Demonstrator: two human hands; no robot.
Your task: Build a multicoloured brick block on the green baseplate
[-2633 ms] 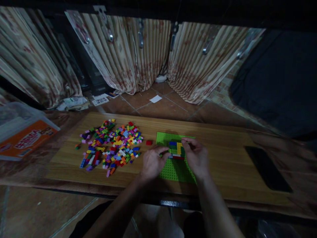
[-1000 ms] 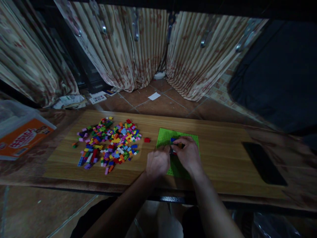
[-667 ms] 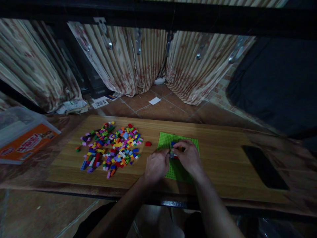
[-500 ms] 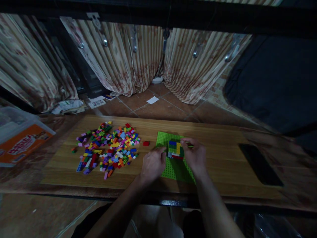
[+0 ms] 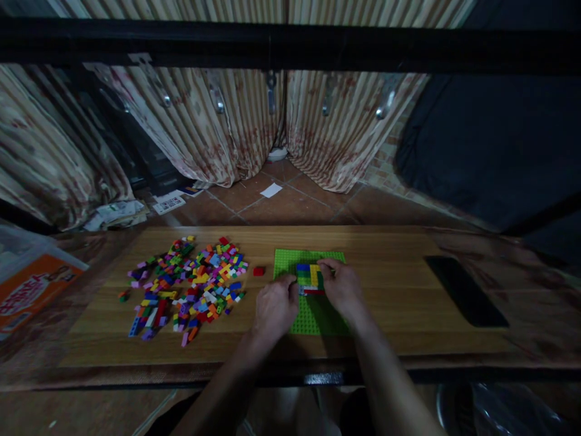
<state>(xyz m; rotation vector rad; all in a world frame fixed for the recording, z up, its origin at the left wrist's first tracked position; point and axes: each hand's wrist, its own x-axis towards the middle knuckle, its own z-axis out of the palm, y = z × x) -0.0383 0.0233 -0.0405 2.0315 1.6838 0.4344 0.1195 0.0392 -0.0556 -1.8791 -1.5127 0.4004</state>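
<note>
Small multicolour brick build [image 5: 309, 278] sits on green baseplate [image 5: 313, 318], mid-bench [image 5: 394, 290], near front edge.
Left hand [image 5: 275, 306]: fingers curled, tips against build's left side.
Right hand [image 5: 341, 289]: fingers bent over build's right side, gripping it.
Hands cover baseplate's middle and hide build's lower edge.
1 red brick [image 5: 259, 271] just left of baseplate.
Loose brick pile [image 5: 190, 281] further left.
Black phone [image 5: 463, 292] well to right.
Orange box [image 5: 27, 293] at far left.
</note>
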